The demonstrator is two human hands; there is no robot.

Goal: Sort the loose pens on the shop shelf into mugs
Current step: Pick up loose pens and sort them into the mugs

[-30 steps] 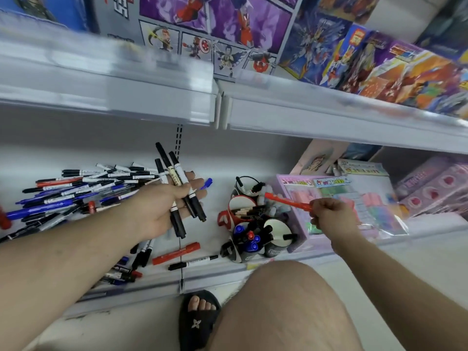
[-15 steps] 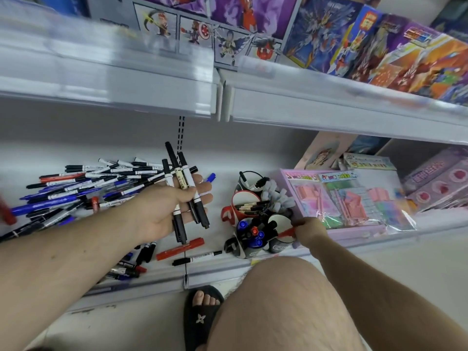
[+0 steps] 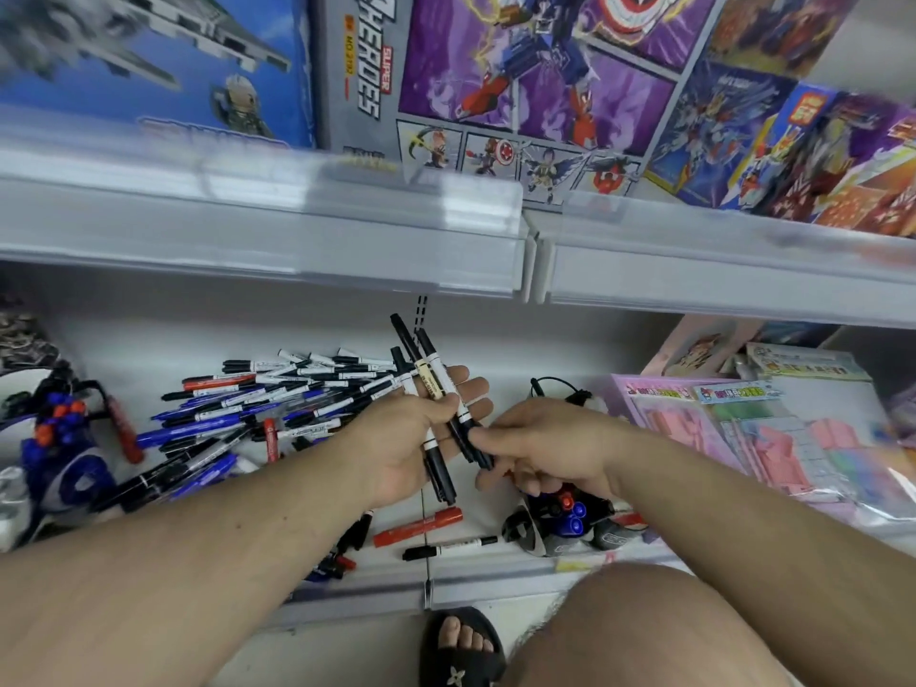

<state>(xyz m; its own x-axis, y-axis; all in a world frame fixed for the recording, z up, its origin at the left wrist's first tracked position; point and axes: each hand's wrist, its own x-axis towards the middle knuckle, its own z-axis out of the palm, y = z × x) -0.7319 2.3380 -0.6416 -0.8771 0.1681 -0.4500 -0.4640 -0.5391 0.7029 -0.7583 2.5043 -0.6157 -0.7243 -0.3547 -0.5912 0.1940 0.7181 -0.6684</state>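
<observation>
Pens [image 3: 430,399] are gripped in the left hand [image 3: 396,438]; one lower end is pinched by the right hand [image 3: 540,446].

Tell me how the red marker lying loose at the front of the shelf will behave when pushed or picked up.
The red marker looks like a stiff, round-barrelled plastic pen, so it would probably roll if nudged sideways. It lies near the shelf's front lip, which might stop it. It is probably light enough for a two-finger pinch.
</observation>
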